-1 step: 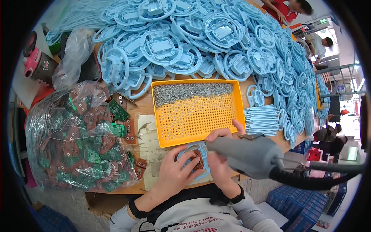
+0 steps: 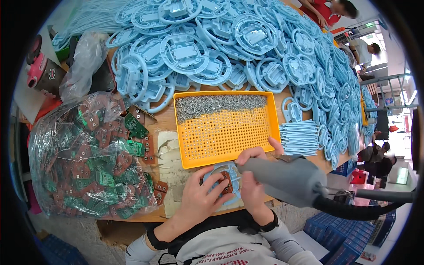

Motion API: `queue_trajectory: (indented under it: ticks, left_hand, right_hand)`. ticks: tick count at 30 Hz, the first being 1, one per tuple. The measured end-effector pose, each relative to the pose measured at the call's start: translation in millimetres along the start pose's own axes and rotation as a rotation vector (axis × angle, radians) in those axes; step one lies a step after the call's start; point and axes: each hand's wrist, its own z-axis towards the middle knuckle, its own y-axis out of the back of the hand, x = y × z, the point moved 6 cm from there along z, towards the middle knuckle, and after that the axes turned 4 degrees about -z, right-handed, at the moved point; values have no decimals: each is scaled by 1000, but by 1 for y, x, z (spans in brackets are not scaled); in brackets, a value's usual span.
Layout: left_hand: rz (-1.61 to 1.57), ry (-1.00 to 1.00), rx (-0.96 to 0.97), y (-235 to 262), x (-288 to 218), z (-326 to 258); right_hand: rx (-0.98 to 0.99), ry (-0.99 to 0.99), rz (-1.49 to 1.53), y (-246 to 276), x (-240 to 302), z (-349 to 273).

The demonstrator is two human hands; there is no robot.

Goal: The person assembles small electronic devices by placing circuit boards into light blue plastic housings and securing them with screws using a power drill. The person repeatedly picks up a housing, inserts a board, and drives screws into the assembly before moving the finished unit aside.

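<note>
Just below the yellow tray (image 2: 278, 129), near the front edge of the wooden table (image 2: 165, 122), holds down a blue ring-shaped frame (image 2: 236, 180) with the left hand (image 2: 201, 191), pressing with spread fingers rather than closing round it. Grips a grey corded power tool (image 2: 287, 181) in the right hand (image 2: 254, 194), nose over the frame's right side. Cannot tell the tip's contact. Judging by the brown circuit board (image 2: 228, 189) lying within the ring, looks partway through this single piece, with board and frame brought together. Cannot make out any screws set in the board, for the fingers across it. Seems to leave plenty yet to handle: a large heap of blue frames (image 2: 183, 54) beyond the tray, loose boards (image 2: 148, 150) beside a clear bag (image 2: 39, 145) full of more, loose screws (image 2: 221, 105) along the tray's far side. Cannot tell finished frames from bare ones farther along the heap.
</note>
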Motion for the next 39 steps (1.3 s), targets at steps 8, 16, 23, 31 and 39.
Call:
queue_trajectory:
  ticks: [8, 16, 23, 31, 39]
  left_hand:
    - [-10, 39, 33, -1, 5, -3]
    - [-8, 54, 62, -1, 2, 2]
    - [2, 82, 94, -2, 3, 3]
    - [-15, 96, 112, -4, 6, 2]
    - [-24, 98, 125, -3, 5, 3]
  right_hand:
    - [-392, -44, 427, 42, -6, 22]
    - [-400, 194, 581, 79, -1, 74]
    - [-296, 149, 353, 60, -30, 92]
    - [-309, 134, 357, 54, -37, 93]
    - [-265, 123, 331, 52, -41, 93]
